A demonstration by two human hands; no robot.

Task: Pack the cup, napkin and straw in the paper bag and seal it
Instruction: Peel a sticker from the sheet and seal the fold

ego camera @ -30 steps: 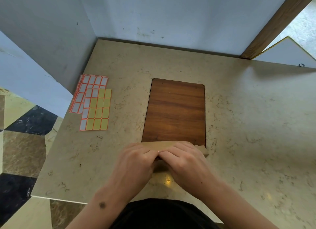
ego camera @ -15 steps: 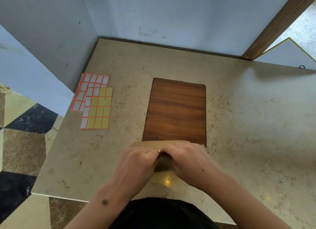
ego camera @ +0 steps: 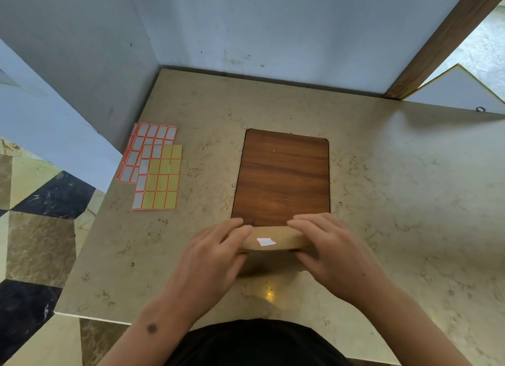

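A brown paper bag (ego camera: 287, 238) stands near the table's front edge with its top folded over. A small white sticker (ego camera: 265, 241) with a red edge sits on the folded flap. My left hand (ego camera: 216, 253) grips the bag's left side and my right hand (ego camera: 330, 251) grips its right side, fingers curled over the fold. The cup, napkin and straw are not visible.
Two sheets of label stickers (ego camera: 155, 168), white and yellow with orange borders, lie at the left of the marble table (ego camera: 396, 201). A wooden board (ego camera: 282, 174) lies just beyond the bag. Walls close the back and left.
My hands were pressed together over the middle of the folded top; now they have slid apart to the bag's sides, uncovering the white sticker on the flap.
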